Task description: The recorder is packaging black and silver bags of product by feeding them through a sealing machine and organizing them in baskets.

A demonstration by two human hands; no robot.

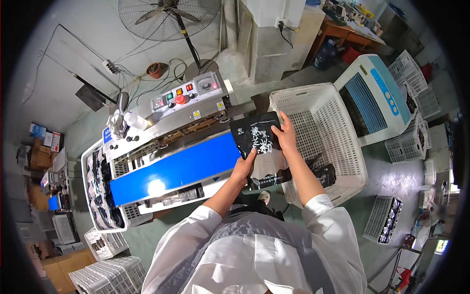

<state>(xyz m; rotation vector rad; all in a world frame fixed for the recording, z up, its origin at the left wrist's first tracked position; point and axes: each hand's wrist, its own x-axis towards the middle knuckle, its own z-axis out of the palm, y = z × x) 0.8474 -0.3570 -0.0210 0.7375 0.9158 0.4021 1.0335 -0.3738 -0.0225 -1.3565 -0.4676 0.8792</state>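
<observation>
Between my two hands is a black stand-up pouch (267, 164) with white lettering and a paler lower panel. My left hand (243, 166) grips its left side, thumb on the front. At the upper right edge my right hand (286, 134) pinches it. The pouch overlaps the right end of a blue conveyor belt (181, 166) on a band sealing machine (188, 100). Right of my hands stands a large white plastic basket (338, 142), where a few black pouches (324, 175) lie at the near end.
Left of the machine, a white crate (125, 223) holds many filled pouches. A floor fan (185, 29) stands behind amid loose cables. A white-and-blue air cooler (379, 98) is beyond the basket. Another crate of pouches (379, 218) sits on the floor at right.
</observation>
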